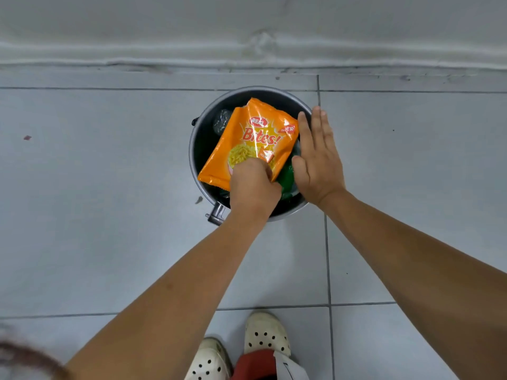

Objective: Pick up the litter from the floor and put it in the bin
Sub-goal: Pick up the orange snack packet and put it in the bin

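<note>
One round grey bin point(195, 138) stands on the tiled floor point(109, 187). One orange snack packet point(247, 138) lies across its mouth. Inside it, one crumpled grey wrapper point(221, 121) and one green item point(286, 178) show; anything deeper is hidden. Two hands are counted: one left hand point(252, 187) and one right hand point(318, 160). Two white perforated clogs point(266, 334) appear at the bottom. Two small dark marks point(27, 137) spot the floor.

Orange snack packet point(248, 144) (glossy, "Bites!" printed) tilted across the open mouth of the round grey bin point(195, 138).
</note>
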Demonstrator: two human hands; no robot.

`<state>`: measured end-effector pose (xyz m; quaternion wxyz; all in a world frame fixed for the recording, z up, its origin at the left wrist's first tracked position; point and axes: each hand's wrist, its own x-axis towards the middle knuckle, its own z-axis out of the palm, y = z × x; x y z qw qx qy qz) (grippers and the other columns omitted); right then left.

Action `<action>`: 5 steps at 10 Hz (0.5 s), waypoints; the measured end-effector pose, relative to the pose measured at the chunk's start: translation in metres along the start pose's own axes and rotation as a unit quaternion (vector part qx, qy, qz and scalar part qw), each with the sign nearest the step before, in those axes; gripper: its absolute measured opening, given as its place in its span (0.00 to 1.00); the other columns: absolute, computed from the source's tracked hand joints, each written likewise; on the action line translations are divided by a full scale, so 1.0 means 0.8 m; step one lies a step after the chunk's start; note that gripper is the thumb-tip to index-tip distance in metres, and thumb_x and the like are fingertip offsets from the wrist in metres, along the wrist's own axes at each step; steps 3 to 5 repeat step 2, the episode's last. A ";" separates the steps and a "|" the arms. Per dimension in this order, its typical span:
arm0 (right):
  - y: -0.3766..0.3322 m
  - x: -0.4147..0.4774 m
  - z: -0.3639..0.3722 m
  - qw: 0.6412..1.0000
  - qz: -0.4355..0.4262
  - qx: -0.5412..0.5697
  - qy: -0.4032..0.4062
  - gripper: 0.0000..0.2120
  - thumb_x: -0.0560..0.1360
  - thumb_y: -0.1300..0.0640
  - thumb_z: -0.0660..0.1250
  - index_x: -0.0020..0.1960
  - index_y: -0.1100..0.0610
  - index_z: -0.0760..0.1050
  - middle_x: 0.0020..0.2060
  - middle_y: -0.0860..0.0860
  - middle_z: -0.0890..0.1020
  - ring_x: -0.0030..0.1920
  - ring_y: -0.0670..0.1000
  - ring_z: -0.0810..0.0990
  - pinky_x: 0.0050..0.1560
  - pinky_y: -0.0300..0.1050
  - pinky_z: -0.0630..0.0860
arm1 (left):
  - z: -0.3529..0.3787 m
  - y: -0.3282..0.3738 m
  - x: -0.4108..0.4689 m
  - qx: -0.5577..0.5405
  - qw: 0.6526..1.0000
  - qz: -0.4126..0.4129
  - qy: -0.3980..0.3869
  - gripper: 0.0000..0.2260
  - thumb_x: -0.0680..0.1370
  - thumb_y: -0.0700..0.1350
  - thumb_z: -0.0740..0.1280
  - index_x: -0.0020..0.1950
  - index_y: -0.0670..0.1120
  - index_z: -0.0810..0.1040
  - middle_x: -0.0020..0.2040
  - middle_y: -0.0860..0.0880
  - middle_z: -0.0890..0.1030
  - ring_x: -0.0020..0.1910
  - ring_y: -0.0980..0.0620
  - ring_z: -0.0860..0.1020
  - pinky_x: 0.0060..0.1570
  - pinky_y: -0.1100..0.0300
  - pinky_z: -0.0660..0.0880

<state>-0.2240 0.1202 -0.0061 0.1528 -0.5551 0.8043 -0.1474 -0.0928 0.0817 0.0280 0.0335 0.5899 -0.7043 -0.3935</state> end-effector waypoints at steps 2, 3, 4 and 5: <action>-0.008 0.000 -0.014 1.000 0.012 0.010 -0.024 0.33 0.74 0.53 0.45 0.78 0.61 0.47 0.78 0.61 0.49 0.78 0.58 0.44 0.77 0.56 0.45 | -0.023 -0.001 -0.029 -0.028 0.996 0.085 0.027 0.09 0.71 0.36 0.67 0.48 0.41 0.83 0.46 0.43 0.84 0.45 0.44 0.80 0.45 0.52 0.79; -0.008 0.000 -0.014 1.000 0.012 0.010 -0.024 0.33 0.74 0.53 0.45 0.78 0.61 0.47 0.78 0.61 0.49 0.78 0.58 0.44 0.77 0.56 0.45 | -0.023 -0.001 -0.029 -0.028 0.996 0.085 0.027 0.09 0.71 0.36 0.67 0.48 0.41 0.83 0.46 0.43 0.84 0.45 0.44 0.80 0.45 0.52 0.79; -0.008 0.000 -0.014 1.000 0.012 0.010 -0.024 0.33 0.74 0.53 0.45 0.78 0.61 0.47 0.78 0.61 0.49 0.78 0.58 0.44 0.77 0.56 0.45 | -0.023 -0.001 -0.029 -0.028 0.996 0.085 0.027 0.09 0.71 0.36 0.67 0.48 0.41 0.83 0.46 0.43 0.84 0.45 0.44 0.80 0.45 0.52 0.79; -0.008 0.000 -0.014 1.000 0.012 0.010 -0.024 0.33 0.74 0.53 0.45 0.78 0.61 0.47 0.78 0.61 0.49 0.78 0.58 0.44 0.77 0.56 0.45 | -0.023 -0.001 -0.029 -0.028 0.996 0.085 0.027 0.09 0.71 0.36 0.67 0.48 0.41 0.83 0.46 0.43 0.84 0.45 0.44 0.80 0.45 0.52 0.79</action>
